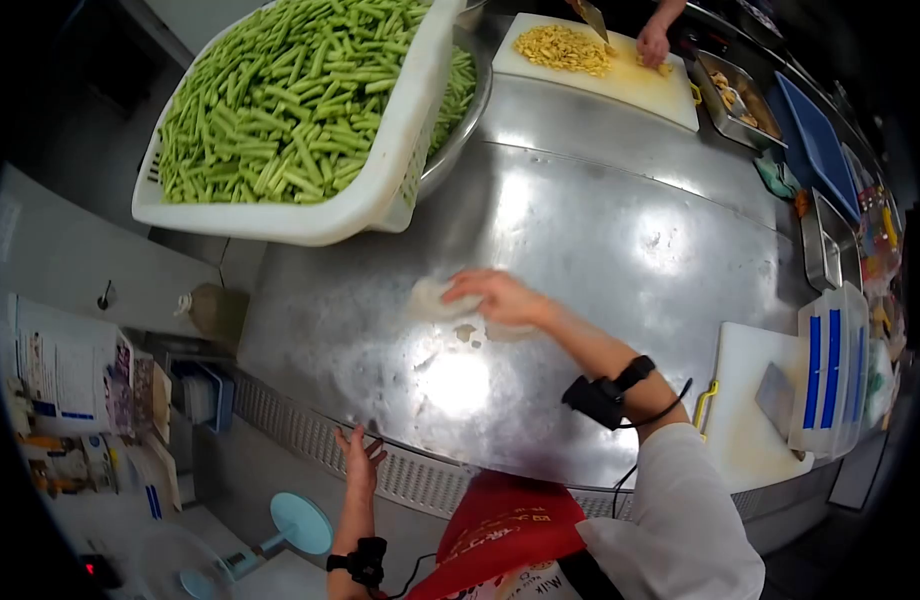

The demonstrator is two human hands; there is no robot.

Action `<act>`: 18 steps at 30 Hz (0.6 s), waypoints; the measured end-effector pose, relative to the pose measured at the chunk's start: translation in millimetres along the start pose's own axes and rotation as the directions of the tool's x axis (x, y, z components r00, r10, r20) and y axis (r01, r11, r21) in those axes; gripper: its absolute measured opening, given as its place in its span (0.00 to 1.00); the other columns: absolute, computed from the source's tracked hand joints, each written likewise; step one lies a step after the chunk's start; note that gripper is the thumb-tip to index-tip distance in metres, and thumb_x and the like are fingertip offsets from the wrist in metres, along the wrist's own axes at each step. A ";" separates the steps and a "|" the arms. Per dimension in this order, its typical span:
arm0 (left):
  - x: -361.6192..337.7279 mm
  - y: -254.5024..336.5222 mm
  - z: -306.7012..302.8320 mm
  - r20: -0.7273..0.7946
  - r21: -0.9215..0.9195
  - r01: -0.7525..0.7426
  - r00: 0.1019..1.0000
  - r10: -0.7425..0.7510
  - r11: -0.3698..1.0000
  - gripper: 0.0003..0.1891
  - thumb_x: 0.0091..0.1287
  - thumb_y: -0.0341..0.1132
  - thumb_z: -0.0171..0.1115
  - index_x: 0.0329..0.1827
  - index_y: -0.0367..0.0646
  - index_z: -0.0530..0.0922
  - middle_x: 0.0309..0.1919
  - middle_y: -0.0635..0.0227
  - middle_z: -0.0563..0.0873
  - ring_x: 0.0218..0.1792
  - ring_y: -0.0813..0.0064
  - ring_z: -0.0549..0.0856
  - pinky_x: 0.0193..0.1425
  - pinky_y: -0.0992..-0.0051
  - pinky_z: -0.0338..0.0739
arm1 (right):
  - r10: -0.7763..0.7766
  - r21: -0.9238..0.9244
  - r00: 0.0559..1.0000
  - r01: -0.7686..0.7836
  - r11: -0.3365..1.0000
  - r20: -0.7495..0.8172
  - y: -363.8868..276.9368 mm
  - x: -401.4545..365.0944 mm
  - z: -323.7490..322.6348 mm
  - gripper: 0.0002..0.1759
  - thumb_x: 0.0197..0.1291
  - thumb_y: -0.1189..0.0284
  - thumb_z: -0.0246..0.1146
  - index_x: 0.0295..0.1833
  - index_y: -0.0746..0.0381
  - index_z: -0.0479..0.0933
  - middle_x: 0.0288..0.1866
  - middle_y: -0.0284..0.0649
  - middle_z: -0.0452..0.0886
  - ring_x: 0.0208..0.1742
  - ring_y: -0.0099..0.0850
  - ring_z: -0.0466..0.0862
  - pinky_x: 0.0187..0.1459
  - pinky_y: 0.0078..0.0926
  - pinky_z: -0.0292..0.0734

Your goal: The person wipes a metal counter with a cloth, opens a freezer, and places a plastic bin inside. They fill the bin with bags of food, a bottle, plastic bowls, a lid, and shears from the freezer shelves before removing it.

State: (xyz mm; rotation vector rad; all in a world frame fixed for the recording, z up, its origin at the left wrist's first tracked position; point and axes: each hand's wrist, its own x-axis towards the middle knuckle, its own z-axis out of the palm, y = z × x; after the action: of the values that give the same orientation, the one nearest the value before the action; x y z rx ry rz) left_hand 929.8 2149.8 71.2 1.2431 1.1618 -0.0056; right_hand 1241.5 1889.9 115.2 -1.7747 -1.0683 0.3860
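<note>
Right hand (493, 297) clamps cloth (435, 301) (long axis left-right); left hand (361, 458) spreads its grip.

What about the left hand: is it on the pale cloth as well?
No, the left hand is open with fingers spread near the edge of the table, while the pale cloth is at the right hand.

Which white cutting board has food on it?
The far board, by the other person's hand: chopped yellow pieces lie on it. The near board, at right, has none.
</note>
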 end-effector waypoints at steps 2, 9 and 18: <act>-9.2 -15.7 -20.2 -0.025 -0.042 -0.004 1.000 0.003 0.999 0.51 0.56 0.53 0.60 0.73 0.54 0.33 0.69 0.53 0.54 0.57 0.49 0.71 0.51 0.57 0.73 | 0.024 0.123 0.994 -0.010 0.992 -0.106 -4.3 -18.0 -42.6 0.31 0.37 0.91 0.47 0.50 0.58 0.78 0.56 0.43 0.75 0.61 0.38 0.71 0.65 0.32 0.64; -52.1 -112.9 -101.6 -0.088 -0.030 0.222 0.971 -0.224 0.975 0.39 0.57 0.53 0.58 0.68 0.45 0.53 0.64 0.53 0.59 0.55 0.50 0.72 0.50 0.54 0.73 | 0.363 -0.106 0.741 -0.501 0.859 -0.565 62.3 -111.0 -116.4 0.21 0.46 0.79 0.56 0.49 0.60 0.78 0.53 0.44 0.77 0.54 0.38 0.76 0.55 0.35 0.69; -90.2 -182.8 -149.8 -0.137 -0.203 0.292 0.937 -0.323 0.935 0.32 0.60 0.49 0.57 0.63 0.40 0.62 0.56 0.55 0.67 0.53 0.54 0.74 0.50 0.57 0.75 | 0.057 -0.465 0.715 -0.511 0.723 -0.696 3.7 -41.5 108.3 0.30 0.40 0.81 0.59 0.56 0.60 0.72 0.62 0.45 0.68 0.64 0.44 0.65 0.63 0.43 0.56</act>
State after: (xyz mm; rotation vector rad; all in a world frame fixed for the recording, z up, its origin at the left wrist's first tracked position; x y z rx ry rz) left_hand 682.4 2135.7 20.0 0.9042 1.4641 -0.0298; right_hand 1147.6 1919.4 53.8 -2.4453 -0.3853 -0.4683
